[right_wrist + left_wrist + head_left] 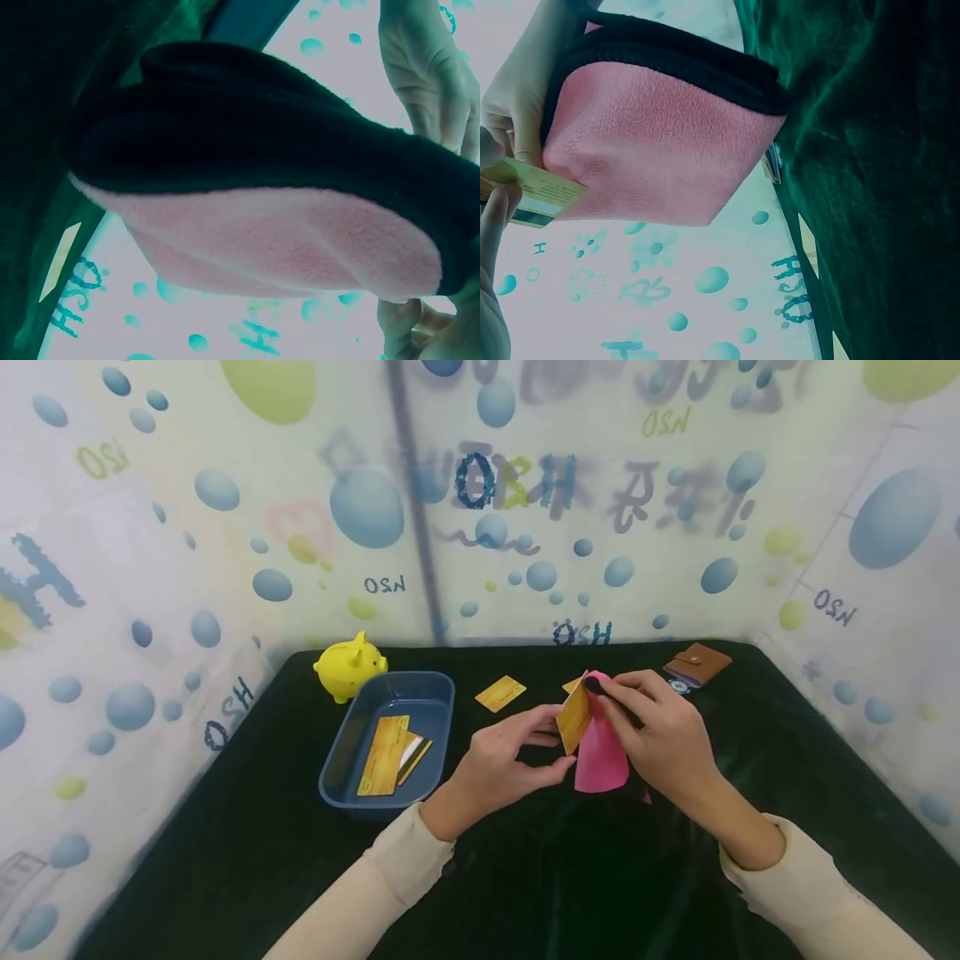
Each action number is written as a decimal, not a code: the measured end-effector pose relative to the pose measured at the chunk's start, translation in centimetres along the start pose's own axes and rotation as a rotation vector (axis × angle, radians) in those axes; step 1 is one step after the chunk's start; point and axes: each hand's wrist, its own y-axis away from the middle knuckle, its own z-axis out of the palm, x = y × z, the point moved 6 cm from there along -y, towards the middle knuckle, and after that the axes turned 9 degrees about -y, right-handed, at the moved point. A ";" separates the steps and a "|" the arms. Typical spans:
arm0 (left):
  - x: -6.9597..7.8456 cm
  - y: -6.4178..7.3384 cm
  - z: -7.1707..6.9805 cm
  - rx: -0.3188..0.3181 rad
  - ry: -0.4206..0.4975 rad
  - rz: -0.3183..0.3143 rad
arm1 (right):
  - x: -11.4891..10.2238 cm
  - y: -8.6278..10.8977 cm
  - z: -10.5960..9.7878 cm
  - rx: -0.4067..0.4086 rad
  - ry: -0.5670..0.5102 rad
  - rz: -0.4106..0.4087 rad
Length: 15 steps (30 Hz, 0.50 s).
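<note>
My left hand (501,762) pinches a gold bank card (572,722) by its edges, fingers on one side and thumb at the bottom. In the left wrist view the card (551,189) shows a pale strip and a dark stripe. Folded pink cloth (602,758) with black edging hangs from my right hand (666,731), gripped at its top. The cloth lies against the card's right side, and the two hands are close together above the table. From the right wrist, the cloth (300,236) hides most of the card.
A blue tray (330,777) with several cards stands left, beside a yellow piggy bank (347,670). One gold card (500,693) lies behind the hands; another (572,685) is partly hidden. Back right are a brown wallet (701,663) and a small round patterned piece (680,687).
</note>
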 end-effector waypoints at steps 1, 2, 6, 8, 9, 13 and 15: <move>0.0 0.1 -0.2 0.008 0.004 -0.002 | 0.2 0.1 0.0 -0.005 0.013 0.008; -0.1 0.1 -0.3 0.019 0.008 -0.007 | 0.4 0.1 -0.1 -0.006 0.023 0.018; -0.5 0.2 -0.8 0.070 0.004 -0.044 | 1.2 0.4 -0.6 -0.006 0.044 0.065; -0.9 0.2 -1.0 0.091 0.007 -0.064 | 1.3 0.6 -0.8 -0.006 0.037 0.078; -1.0 0.3 -1.1 0.097 0.019 -0.076 | 1.3 0.6 -0.8 -0.006 0.031 0.081; -1.6 0.5 -1.3 0.106 0.172 -0.137 | 1.1 0.8 -1.0 0.004 -0.004 0.071; -1.8 0.6 -1.3 0.103 0.262 -0.175 | 1.0 0.7 -1.0 0.013 -0.024 0.062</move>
